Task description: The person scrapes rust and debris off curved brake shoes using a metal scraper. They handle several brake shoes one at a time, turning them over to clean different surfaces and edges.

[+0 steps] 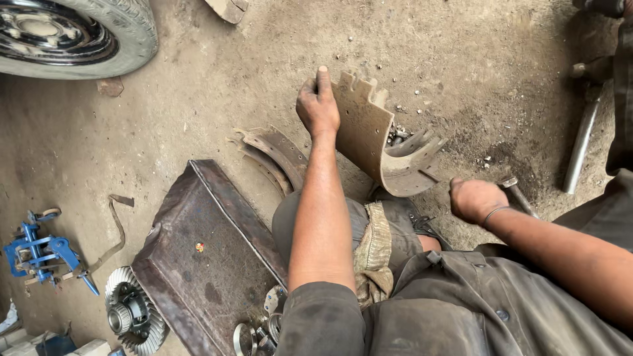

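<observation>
While my left hand (318,105) fingers grip brake shoe (369,132) upright, right hand (476,200) fist clutches metal rod (517,194); spare shoes (273,155) lie just beside, steel tray (211,257) near my knee.

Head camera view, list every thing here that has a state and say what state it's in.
Left hand: gripping the curved brake shoe's top edge.
Brake shoe: stood on edge on the dirt.
Right hand: closed around a metal tool.
Metal tool: held, tip near the ground.
Second brake shoe: lying on the ground.
</observation>
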